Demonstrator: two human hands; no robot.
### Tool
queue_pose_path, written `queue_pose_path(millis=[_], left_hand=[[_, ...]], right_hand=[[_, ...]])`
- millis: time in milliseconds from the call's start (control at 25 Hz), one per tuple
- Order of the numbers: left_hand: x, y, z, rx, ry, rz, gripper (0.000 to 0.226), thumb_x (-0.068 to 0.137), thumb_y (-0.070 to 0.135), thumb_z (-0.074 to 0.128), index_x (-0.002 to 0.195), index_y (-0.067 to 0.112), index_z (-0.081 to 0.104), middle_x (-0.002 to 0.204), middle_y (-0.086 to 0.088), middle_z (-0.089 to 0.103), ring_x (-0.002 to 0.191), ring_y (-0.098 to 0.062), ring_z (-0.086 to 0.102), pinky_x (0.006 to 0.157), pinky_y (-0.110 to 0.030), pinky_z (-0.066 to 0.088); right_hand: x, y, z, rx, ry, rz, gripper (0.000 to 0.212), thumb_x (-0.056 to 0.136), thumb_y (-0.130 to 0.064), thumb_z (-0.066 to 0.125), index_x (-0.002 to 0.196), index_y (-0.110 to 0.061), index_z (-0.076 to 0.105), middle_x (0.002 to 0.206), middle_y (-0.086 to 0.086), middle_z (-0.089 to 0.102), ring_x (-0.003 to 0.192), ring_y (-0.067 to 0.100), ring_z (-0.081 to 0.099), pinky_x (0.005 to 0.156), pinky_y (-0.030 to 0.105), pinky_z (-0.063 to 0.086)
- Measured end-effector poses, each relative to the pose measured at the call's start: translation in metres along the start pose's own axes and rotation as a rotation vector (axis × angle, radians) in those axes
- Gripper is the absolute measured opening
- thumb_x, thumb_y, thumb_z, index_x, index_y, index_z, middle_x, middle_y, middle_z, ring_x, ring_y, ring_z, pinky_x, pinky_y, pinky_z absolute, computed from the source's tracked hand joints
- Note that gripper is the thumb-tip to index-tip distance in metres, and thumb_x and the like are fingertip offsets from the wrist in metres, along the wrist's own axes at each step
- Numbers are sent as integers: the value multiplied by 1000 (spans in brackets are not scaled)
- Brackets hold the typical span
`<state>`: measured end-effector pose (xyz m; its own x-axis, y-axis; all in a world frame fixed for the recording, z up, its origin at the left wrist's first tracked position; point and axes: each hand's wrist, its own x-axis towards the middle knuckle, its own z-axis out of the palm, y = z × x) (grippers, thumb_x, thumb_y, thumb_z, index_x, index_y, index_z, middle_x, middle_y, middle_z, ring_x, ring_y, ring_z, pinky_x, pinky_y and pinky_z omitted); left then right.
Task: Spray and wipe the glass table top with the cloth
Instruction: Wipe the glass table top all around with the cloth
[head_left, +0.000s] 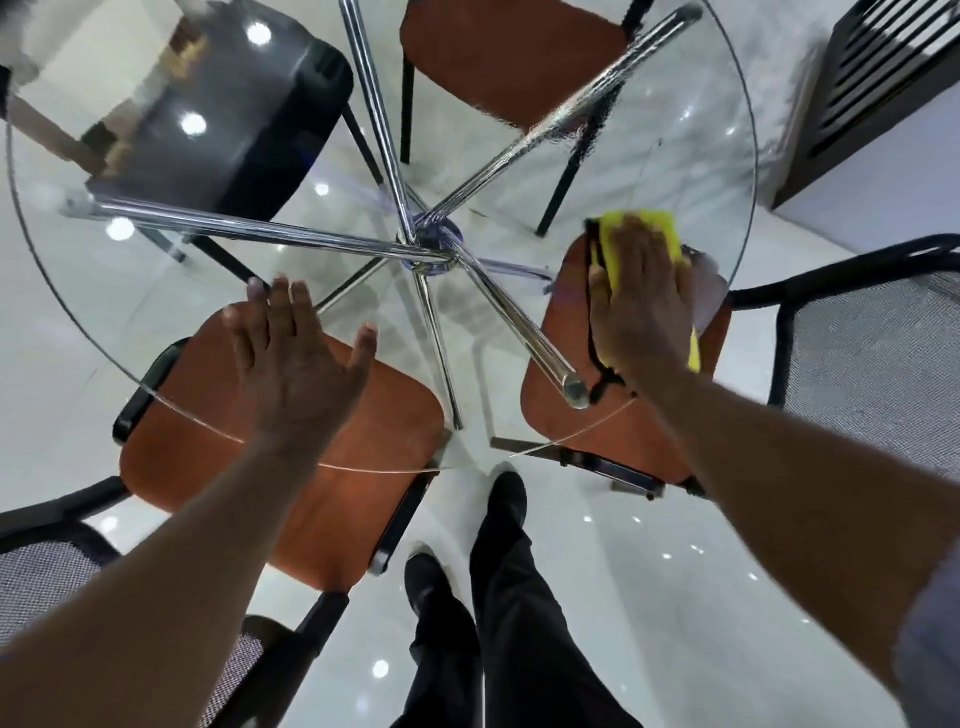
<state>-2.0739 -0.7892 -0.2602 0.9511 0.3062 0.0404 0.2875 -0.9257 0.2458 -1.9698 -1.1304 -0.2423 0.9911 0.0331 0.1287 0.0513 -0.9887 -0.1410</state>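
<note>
Your forearms fill the lower frame, reaching up to the round glass tabletop (737, 135). Your right hand (641, 301), at right of centre, lies flat with fingers together, pressing the yellow cloth (613, 254) onto the glass close to the rim at the right of the frame. Your left hand (296, 358), at lower left of centre, is spread wide and holds nothing, its palm on or just over the glass; contact is hard to tell. No spray bottle is in view.

The cloth sits near the rim, so a long stroke toward the right could run it off the glass, and a dark trailing edge of it hangs toward the near edge. Leaning hard on your left hand near the near edge may tip or shift the glass on its chrome legs (291, 234).

Open glass stretches to the upper left and top of the frame, with nothing standing on it. 4 chairs (208, 457) crowd beneath.
</note>
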Motion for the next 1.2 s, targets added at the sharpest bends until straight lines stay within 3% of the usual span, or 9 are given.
queue_pose_path(millis=[80, 120, 280, 520, 600, 760, 840, 1080, 1200], left_hand=[[5, 29, 1, 26, 25, 158, 91, 100, 67, 37, 164, 4, 19, 172, -18, 15, 161, -34, 4, 129, -52, -5], [8, 45, 3, 15, 20, 267, 90, 101, 66, 39, 165, 6, 18, 173, -16, 12, 161, -34, 4, 129, -51, -4], [13, 73, 18, 43, -78, 545, 86, 101, 65, 42, 167, 16, 14, 175, -3, 4, 162, -23, 3, 130, -51, 7], [16, 72, 23, 78, -179, 522, 87, 100, 67, 35, 167, 18, 9, 175, 0, 3, 162, -18, -2, 130, -51, 4], [17, 73, 21, 85, -215, 511, 87, 99, 68, 32, 167, 19, 8, 175, 2, 2, 162, -18, -2, 130, -52, 4], [18, 74, 21, 76, -234, 512, 87, 99, 68, 31, 167, 18, 10, 175, 2, 4, 162, -19, 1, 128, -55, 10], [19, 72, 22, 71, -236, 512, 87, 99, 68, 32, 167, 19, 8, 175, 2, 2, 162, -18, -1, 129, -55, 10], [19, 71, 20, 80, -240, 514, 87, 99, 68, 31, 167, 18, 9, 175, 1, 2, 162, -18, -1, 129, -54, 7], [18, 73, 18, 77, -238, 506, 87, 99, 68, 32, 167, 18, 11, 175, 2, 3, 162, -18, -2, 130, -53, 5]], right_hand=[[-39, -33, 3, 18, 3, 286, 60, 112, -41, 37, 167, -16, 34, 174, 8, 34, 163, 28, 26, 131, 60, 19], [-52, -42, 4, 4, 34, 205, 59, 112, -38, 39, 165, -12, 36, 172, 12, 37, 162, 31, 29, 130, 61, 20], [-11, 15, -1, -32, -195, -589, 56, 110, -42, 49, 161, -19, 46, 170, 5, 42, 161, 27, 32, 131, 57, 23], [-4, 16, 3, -27, 81, 401, 59, 111, -47, 35, 165, -24, 37, 176, -2, 30, 164, 23, 22, 129, 62, 19], [-38, -21, 5, -35, 134, 311, 56, 110, -39, 43, 161, -15, 46, 170, 7, 41, 161, 30, 33, 126, 66, 23], [-21, 25, 2, -48, -131, -529, 54, 110, -41, 48, 159, -18, 49, 168, 6, 45, 160, 29, 34, 124, 65, 32], [21, 64, 3, -39, -116, -479, 55, 111, -43, 45, 161, -20, 46, 169, 7, 44, 159, 29, 34, 124, 63, 34], [-12, 19, 5, 2, 136, 442, 59, 109, -43, 41, 164, -19, 40, 174, 4, 35, 163, 28, 28, 129, 64, 22], [-76, -11, 4, -28, -55, -68, 61, 107, -41, 45, 162, -14, 45, 172, 10, 38, 160, 34, 33, 128, 68, 22]])
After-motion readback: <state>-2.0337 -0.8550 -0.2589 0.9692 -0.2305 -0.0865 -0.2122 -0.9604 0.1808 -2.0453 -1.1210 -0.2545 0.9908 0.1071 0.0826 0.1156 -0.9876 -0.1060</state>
